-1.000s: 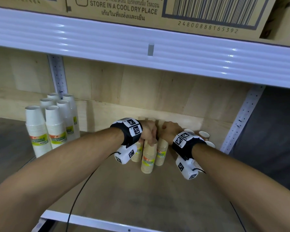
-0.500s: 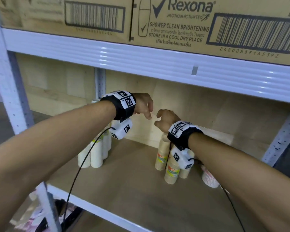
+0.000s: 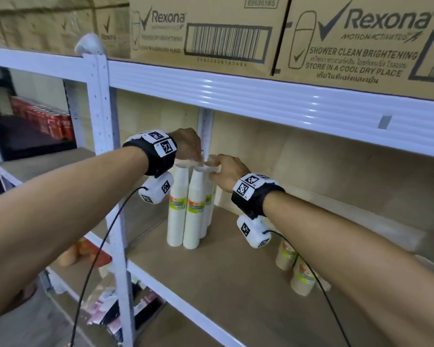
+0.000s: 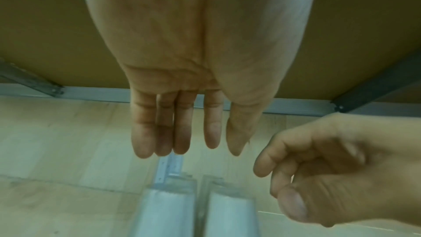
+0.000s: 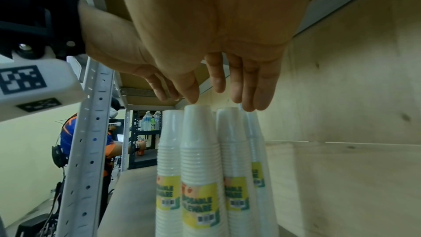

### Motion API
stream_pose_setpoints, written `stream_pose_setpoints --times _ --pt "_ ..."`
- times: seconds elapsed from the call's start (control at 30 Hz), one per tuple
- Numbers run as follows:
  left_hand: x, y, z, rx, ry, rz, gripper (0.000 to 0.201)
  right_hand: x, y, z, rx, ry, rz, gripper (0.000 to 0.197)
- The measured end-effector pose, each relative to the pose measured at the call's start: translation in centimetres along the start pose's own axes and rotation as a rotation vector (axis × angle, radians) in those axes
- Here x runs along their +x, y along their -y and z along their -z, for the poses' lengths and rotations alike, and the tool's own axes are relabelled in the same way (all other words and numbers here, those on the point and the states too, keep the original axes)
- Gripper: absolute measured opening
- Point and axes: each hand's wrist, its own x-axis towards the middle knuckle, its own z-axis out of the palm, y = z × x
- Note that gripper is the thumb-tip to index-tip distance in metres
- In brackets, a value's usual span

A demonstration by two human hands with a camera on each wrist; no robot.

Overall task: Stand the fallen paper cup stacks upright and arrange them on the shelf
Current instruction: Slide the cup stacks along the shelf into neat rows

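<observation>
Both hands hover at the tops of the white cup stacks [image 3: 186, 209]: left hand [image 3: 187, 146] flat with straight fingers, right hand [image 3: 227, 172] loosely curled, holding nothing, probably to steady the upright cluster at the shelf's [image 3: 236, 284] left end. Brown stacks [image 3: 296, 266] stand apart, right.

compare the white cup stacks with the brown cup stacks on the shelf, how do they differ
The white cup stacks are white and look taller; the brown cup stacks are tan and look shorter. The white ones stand at the shelf's left end by the post, with both hands at their tops; the brown ones stand further right, partly hidden behind the right forearm, untouched. Both groups are upright, bunched together, with yellow-green labels.
</observation>
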Motion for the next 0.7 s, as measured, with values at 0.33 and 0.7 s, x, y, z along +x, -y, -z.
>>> stream_pose_setpoints --times 0.33,0.7 --pt "-0.9 3.6 -1.7 -0.206 0.087 0.085 0.029 1.6 2.6 -3.1 0.03 -0.001 -0.01 0.044" --pt "-0.7 4.4 -3.8 -0.23 0.076 0.095 0.037 1.6 2.5 -3.8 0.064 0.012 -0.043 0.042"
